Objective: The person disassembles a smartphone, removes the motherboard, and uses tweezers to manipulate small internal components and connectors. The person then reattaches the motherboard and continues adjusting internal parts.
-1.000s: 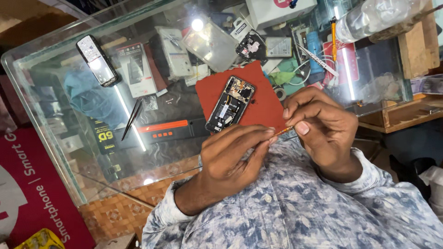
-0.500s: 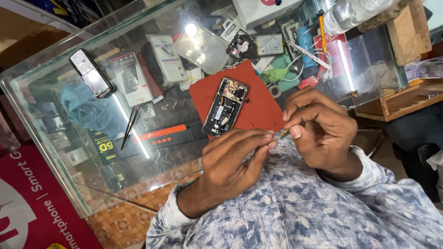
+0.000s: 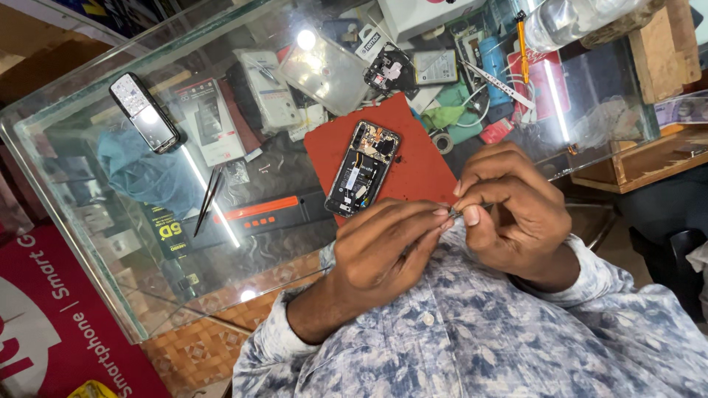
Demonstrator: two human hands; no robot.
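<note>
Fingers [image 3: 442, 215] of the left hand [image 3: 383, 250] and fingers [image 3: 472, 214] of the right hand [image 3: 516, 214] meet tip to tip, pinched narrow on a small part [image 3: 453, 212] held between them; the part is too small to identify. Both hands hover close to the person's chest, over the near edge of the glass counter [image 3: 88, 243].

The opened phone [image 3: 364, 168], its back cover off and its insides exposed, lies on a red mat [image 3: 420, 147] on the counter. It sits just beyond and to the left of the pinched fingertips, not touching either hand. Its long axis runs away from the person, tilted slightly rightward at the far end. The left hand is the nearer of the two: its knuckles lie just below the phone's near end, while the right hand stands off to the side, past the mat's right edge.

Elsewhere on the counter: tweezers [image 3: 207, 199] well to the left, a second phone [image 3: 144, 112] at the far left, and a yellow-handled tool [image 3: 523, 37] at the far side.
</note>
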